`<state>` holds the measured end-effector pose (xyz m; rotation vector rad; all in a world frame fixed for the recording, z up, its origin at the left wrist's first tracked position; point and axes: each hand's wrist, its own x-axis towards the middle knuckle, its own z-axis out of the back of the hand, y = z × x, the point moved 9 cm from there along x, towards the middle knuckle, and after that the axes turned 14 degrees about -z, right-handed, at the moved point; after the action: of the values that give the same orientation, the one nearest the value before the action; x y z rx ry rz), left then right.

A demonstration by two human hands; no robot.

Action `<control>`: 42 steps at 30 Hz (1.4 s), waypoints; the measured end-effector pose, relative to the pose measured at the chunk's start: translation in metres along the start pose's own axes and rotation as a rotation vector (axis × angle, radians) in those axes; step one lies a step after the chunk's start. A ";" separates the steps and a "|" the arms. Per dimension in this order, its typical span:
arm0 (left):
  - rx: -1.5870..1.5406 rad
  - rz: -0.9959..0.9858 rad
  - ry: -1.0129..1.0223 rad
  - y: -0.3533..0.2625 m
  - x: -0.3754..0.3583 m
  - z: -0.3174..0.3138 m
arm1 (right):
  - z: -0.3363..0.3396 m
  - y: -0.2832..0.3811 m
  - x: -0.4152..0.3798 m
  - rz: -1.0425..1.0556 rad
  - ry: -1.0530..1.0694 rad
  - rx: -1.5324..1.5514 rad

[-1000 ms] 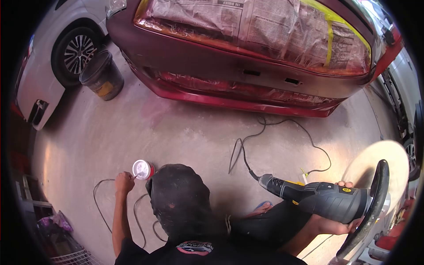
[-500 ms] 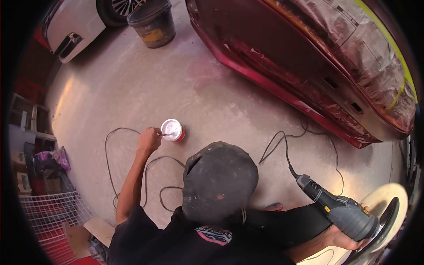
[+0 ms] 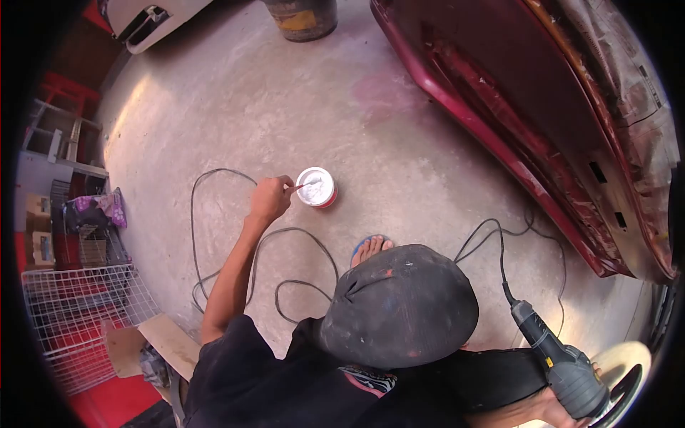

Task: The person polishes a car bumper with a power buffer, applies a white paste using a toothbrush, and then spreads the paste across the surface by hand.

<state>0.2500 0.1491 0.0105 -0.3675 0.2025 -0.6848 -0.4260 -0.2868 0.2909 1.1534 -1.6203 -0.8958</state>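
Note:
My left hand is closed on a thin dark stick, whose end reaches over the rim into a small tub. The white-and-red tub stands upright on the concrete floor and contains white paste. At the lower right, my right hand grips a grey power polisher at its head end. The polisher has a round cream pad, tilted on edge, partly cut off by the dark view border. A dark cap fills the lower middle.
Black cable loops across the floor near the tub. A dark red car panel stands on the right. A black bucket is at the top. Wire racks and a cardboard box line the left. A sandalled foot shows ahead of the cap.
The view has shifted, so the tub and left hand sit higher and further right. The cap has moved right and the foot shows more. Both hands keep their holds.

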 end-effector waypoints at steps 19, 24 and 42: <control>-0.867 0.300 0.025 0.013 -0.054 0.015 | -0.030 0.018 -0.009 0.074 -0.079 -0.027; -1.199 0.047 0.045 -0.078 0.023 0.003 | -0.055 0.024 -0.019 0.038 -0.140 -0.004; -1.622 -0.619 -0.585 -0.342 0.298 0.079 | -0.059 0.019 -0.023 -0.094 0.061 0.103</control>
<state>0.3022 -0.2679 0.1995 -2.2214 0.0334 -0.8602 -0.3716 -0.2617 0.3199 1.3248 -1.5889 -0.8361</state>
